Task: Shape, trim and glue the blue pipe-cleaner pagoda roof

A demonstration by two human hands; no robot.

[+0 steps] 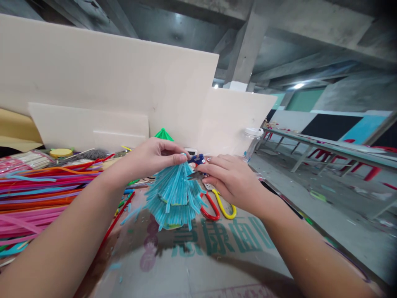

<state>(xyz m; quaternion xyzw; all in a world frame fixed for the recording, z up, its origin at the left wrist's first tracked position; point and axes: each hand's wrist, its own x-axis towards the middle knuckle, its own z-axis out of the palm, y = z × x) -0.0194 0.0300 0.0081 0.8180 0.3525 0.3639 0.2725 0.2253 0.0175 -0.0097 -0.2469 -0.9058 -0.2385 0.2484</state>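
Note:
My left hand (158, 159) pinches the top of a blue tiered cone, like a small tree, made of fuzzy pipe-cleaner strips (178, 192). The cone hangs upright over the table, its strips fanning downward in layers. On its right side, my right hand (228, 176) is closed, palm down, with a pointed metal blade (196, 176) jutting from the fingers toward the strips. The rest of that cutting tool is hidden in the hand. Below the right hand are scissors (214, 207) with one red and one yellow handle loop, their blades mostly hidden.
Bundles of coloured pipe cleaners (40, 198) cover the left of the table. A printed sheet (217, 265) lies in front, with blue scraps. Pale boards (108, 78) stand behind, near a clear jar (250, 142) with a white lid. A blue tool (197, 159) shows between my hands.

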